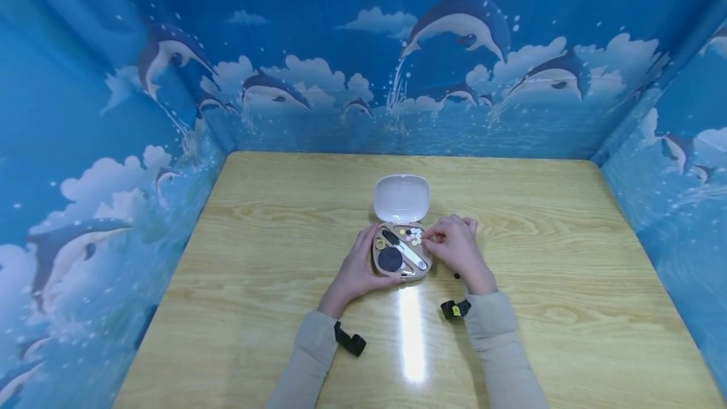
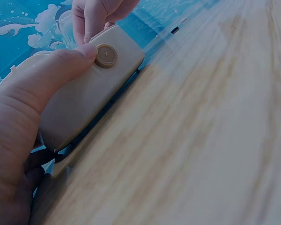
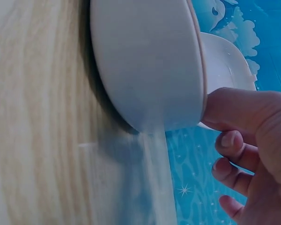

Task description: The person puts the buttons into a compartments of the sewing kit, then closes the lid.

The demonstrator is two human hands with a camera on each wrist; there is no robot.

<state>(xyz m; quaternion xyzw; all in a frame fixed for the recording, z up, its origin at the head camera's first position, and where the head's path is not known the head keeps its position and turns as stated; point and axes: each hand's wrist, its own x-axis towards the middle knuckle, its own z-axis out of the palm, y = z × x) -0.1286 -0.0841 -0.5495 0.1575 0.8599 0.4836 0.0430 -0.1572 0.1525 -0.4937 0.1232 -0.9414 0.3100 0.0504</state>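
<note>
An open sewing box [image 1: 419,275] stands on the table with its white lid [image 1: 402,198] tipped back. My left hand [image 1: 360,267] grips its left side, the thumb [image 2: 70,63] lying along the front wall beside a round, button-like clasp [image 2: 107,55]. My right hand [image 1: 456,246] reaches over the right rim, its thumb and forefinger tips among small pale buttons [image 1: 416,235]. In the right wrist view the box wall [image 3: 150,61] hides those tips, so whether they pinch a button cannot be seen. Other compartments hold a dark round disc [image 1: 390,259], a small gold round piece [image 1: 380,243] and a long black-and-white tool [image 1: 410,253].
A tiny black object [image 1: 457,276] lies on the wooden table [image 1: 255,257], right of the box. Black wrist cameras [image 1: 354,344] sit at both cuffs. A blue dolphin-print curtain [image 1: 318,30] surrounds the table's back and sides.
</note>
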